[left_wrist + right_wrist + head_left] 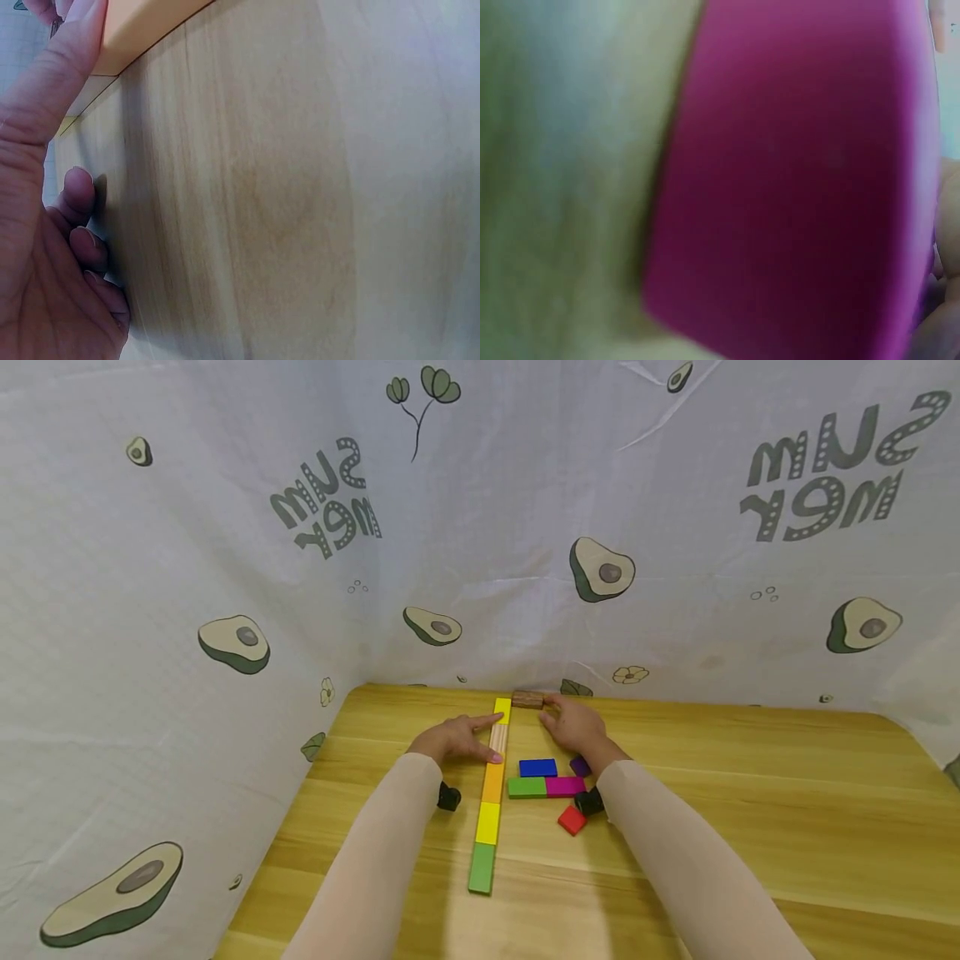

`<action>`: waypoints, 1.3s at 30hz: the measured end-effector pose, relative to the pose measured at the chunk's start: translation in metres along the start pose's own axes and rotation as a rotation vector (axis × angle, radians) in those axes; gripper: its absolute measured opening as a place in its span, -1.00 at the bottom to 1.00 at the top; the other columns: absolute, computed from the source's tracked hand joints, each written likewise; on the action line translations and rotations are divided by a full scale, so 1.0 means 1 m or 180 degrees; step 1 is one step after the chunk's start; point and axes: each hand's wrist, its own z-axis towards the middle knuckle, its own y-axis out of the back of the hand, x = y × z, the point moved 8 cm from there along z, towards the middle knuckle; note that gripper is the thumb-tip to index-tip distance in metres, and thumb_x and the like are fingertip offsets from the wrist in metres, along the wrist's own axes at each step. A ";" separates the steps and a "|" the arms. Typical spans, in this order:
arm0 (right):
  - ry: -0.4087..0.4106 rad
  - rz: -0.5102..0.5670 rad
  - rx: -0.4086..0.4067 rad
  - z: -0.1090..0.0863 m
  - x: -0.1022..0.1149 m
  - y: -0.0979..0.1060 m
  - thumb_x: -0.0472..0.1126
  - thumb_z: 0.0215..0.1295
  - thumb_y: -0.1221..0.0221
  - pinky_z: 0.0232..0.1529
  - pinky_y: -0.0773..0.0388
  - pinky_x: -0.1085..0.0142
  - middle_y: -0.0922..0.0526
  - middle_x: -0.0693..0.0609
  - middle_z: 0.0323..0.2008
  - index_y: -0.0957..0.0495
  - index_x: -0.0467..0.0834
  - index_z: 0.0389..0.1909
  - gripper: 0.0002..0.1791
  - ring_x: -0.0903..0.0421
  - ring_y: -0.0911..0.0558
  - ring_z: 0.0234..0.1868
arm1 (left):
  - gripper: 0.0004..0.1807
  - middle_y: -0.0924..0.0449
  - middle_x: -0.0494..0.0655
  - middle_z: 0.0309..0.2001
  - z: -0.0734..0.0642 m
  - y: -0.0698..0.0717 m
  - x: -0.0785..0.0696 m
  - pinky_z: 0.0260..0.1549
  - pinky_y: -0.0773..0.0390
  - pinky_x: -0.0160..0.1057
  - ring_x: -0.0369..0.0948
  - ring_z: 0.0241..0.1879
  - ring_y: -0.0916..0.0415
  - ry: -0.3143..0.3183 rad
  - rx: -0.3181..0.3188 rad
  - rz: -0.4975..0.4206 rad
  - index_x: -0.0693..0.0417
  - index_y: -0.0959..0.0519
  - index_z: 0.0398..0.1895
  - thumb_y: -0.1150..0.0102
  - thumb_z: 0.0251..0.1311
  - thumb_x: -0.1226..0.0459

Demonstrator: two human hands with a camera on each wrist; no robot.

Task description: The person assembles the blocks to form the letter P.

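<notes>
A straight row of flat blocks runs away from me in the head view: a green block [482, 868], a yellow block [487, 823], an orange block [492, 783], a pale wood block [498, 737] and a far yellow block [502, 706]. My left hand [457, 739] spans the row's far part from the left. Its index finger touches the far yellow block and its thumb the orange block. At the row's far end, a dark brown block [527, 699] lies crosswise to the right. My right hand [576, 724] holds that block's right end between thumb and index finger.
Right of the row lie a blue block [537, 768], a green block [527, 788], a magenta block [565, 787], a red block [572, 820] and a partly covered purple block [580, 766]. A printed curtain [510, 527] borders the wooden table [750, 802].
</notes>
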 end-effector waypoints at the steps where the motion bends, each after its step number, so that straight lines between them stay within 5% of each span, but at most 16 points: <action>1: 0.0001 -0.0006 0.0006 0.000 0.000 0.000 0.15 0.55 -0.02 0.10 -0.58 -0.16 -0.55 -0.20 0.36 -0.40 -0.04 0.45 -0.42 -0.31 -0.57 0.28 | 0.01 -0.06 0.00 0.64 0.000 0.000 0.000 0.48 -0.08 0.40 0.17 0.61 0.01 0.0001 0.0006 0.0002 -0.84 -0.18 0.47 -0.48 -0.11 -0.32; 16: 0.0222 0.0215 0.0059 -0.001 -0.001 -0.001 0.11 0.54 -0.04 0.25 -0.50 -0.23 -0.52 -0.28 0.36 -0.33 -0.09 0.49 -0.38 -0.35 -0.52 0.32 | 0.01 -0.05 -0.01 0.64 0.002 0.001 0.002 0.47 -0.08 0.41 0.18 0.61 0.03 0.0012 -0.0013 0.0016 -0.87 -0.19 0.45 -0.48 -0.15 -0.35; 20: 0.0411 0.0577 0.0150 -0.005 0.000 0.004 -0.01 0.50 -0.13 -0.14 -0.62 -0.01 -0.68 -0.33 -0.10 -0.31 -0.16 0.49 -0.37 -0.22 -0.66 -0.16 | 0.01 -0.05 0.00 0.64 0.003 0.001 0.002 0.47 -0.07 0.42 0.19 0.61 0.03 -0.0007 -0.0024 0.0041 -0.87 -0.18 0.46 -0.48 -0.14 -0.35; 23: 0.0467 0.0775 0.0289 -0.012 -0.001 0.008 -0.06 0.48 -0.18 -0.37 -0.46 0.20 -0.60 -0.18 -0.32 -0.31 -0.17 0.49 -0.37 -0.01 -0.50 -0.40 | 0.01 -0.05 0.01 0.64 0.002 0.000 0.002 0.47 -0.06 0.42 0.19 0.61 0.04 -0.0050 -0.0018 0.0060 -0.85 -0.18 0.47 -0.48 -0.12 -0.34; 29: 0.0531 0.0692 0.0429 -0.036 -0.015 0.020 -0.05 0.49 -0.17 -0.19 -0.57 0.18 -0.66 -0.17 -0.11 -0.51 -0.20 0.26 -0.55 0.02 -0.59 -0.20 | 0.02 -0.07 0.01 0.64 0.001 -0.002 -0.001 0.47 -0.07 0.42 0.19 0.61 0.02 -0.0080 -0.0003 0.0053 -0.83 -0.17 0.48 -0.48 -0.11 -0.33; 34: 0.0482 0.0619 0.0560 -0.051 -0.034 0.031 -0.04 0.47 -0.18 -0.30 -0.51 0.28 -0.65 -0.10 -0.20 -0.59 -0.18 0.00 -0.70 0.05 -0.54 -0.27 | 0.03 -0.08 0.00 0.64 0.001 -0.002 -0.002 0.47 -0.09 0.42 0.19 0.60 0.00 -0.0017 0.0003 0.0043 -0.85 -0.17 0.48 -0.49 -0.13 -0.33; 39: 0.0536 0.0637 0.0788 -0.065 -0.047 0.031 -0.16 0.42 -0.17 -0.30 -0.49 0.28 -0.65 -0.09 -0.21 -0.60 -0.20 -0.02 -0.76 0.07 -0.53 -0.27 | 0.02 -0.06 0.01 0.64 0.000 -0.002 -0.002 0.48 -0.06 0.41 0.17 0.61 0.01 -0.0081 0.0016 0.0088 -0.79 -0.15 0.51 -0.47 -0.07 -0.31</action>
